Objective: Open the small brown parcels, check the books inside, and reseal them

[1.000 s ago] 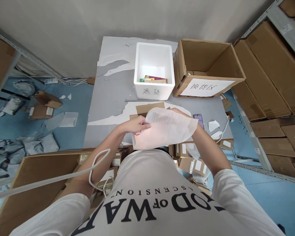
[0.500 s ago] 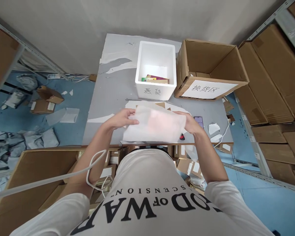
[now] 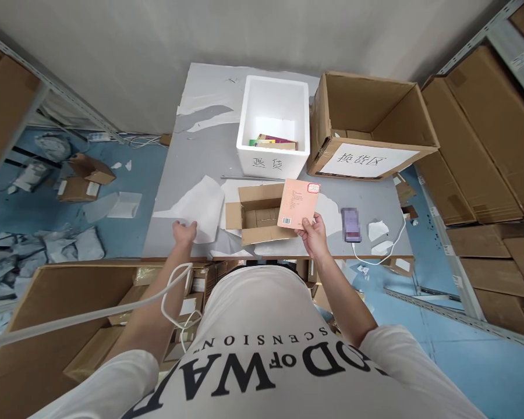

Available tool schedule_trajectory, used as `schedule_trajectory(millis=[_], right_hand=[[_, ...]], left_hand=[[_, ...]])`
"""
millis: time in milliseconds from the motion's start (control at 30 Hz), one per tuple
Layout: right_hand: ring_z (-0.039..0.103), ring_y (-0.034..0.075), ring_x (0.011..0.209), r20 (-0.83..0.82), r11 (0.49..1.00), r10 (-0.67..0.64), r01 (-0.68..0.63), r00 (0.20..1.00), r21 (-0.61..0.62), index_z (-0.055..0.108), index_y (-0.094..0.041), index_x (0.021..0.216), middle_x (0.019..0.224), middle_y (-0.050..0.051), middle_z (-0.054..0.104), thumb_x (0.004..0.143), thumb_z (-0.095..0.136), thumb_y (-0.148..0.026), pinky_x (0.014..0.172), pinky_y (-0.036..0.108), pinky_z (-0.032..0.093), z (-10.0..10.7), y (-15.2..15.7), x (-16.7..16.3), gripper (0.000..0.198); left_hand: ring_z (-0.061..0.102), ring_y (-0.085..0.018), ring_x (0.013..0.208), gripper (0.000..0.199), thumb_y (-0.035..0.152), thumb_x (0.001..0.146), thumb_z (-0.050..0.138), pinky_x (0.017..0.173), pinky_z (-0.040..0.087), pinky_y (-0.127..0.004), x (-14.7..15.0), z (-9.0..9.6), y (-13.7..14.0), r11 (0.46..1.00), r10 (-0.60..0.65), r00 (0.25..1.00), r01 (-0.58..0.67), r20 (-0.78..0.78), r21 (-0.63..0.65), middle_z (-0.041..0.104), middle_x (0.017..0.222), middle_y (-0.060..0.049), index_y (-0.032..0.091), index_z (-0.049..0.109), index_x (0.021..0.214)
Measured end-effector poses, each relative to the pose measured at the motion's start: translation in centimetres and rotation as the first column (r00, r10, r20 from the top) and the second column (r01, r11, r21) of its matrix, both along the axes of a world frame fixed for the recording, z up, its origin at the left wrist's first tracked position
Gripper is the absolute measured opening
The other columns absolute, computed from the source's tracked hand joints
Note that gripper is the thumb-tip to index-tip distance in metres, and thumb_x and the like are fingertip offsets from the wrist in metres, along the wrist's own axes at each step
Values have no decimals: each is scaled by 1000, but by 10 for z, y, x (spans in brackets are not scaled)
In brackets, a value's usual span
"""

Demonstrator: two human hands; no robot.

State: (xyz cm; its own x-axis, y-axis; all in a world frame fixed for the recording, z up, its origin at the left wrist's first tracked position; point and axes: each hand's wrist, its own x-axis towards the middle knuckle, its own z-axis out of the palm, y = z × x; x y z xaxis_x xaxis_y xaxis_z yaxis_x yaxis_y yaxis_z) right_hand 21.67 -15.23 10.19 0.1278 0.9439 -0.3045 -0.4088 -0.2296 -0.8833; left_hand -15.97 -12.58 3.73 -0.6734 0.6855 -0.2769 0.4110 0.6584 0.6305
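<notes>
My right hand (image 3: 315,235) grips the lower right corner of a pink book (image 3: 297,201), thumb on top. Its cover has a barcode and a red-bordered label. The book covers the right end of a small cardboard box (image 3: 232,216) with its flaps spread. My left hand (image 3: 184,233) is over the left part of the table, at the edge of a white wrapping sheet (image 3: 209,201). Its thumb stands apart from the fingers, which are partly hidden, and nothing shows in them.
Behind the small box stand a white foam box (image 3: 274,160) with thin colourful items inside and a large labelled carton (image 3: 369,160). A phone (image 3: 351,224) on a white cable and paper scraps (image 3: 378,228) lie to the right. A white cable (image 3: 113,311) crosses my left arm.
The white sheet was across both hands with the pink book inside. Now it lies on the left of the table, and my right hand alone holds the uncovered book.
</notes>
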Motion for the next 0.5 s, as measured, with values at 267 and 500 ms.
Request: schedule_trajectory(millis=[267, 500], right_hand=[[67, 13, 79, 46, 999, 14, -16, 999, 43, 42, -28, 100, 95, -2, 69, 70, 75, -46, 63, 26, 58, 0, 2, -12, 49], [65, 18, 89, 251, 980, 16, -65, 968, 187, 49, -25, 102, 99, 3, 67, 75, 70, -48, 81, 34, 56, 8, -8, -35, 41]], left_hand=[[47, -26, 132, 42, 35, 86, 56, 115, 31, -41, 130, 92, -42, 610, -692, 722, 579, 9, 541, 54, 137, -14, 18, 59, 124], [34, -29, 141, 65, 45, 80, 66, 118, 26, -44, 206, 103, -46, 560, -821, 447, 510, 355, 652, 44, 148, -14, 18, 50, 137]])
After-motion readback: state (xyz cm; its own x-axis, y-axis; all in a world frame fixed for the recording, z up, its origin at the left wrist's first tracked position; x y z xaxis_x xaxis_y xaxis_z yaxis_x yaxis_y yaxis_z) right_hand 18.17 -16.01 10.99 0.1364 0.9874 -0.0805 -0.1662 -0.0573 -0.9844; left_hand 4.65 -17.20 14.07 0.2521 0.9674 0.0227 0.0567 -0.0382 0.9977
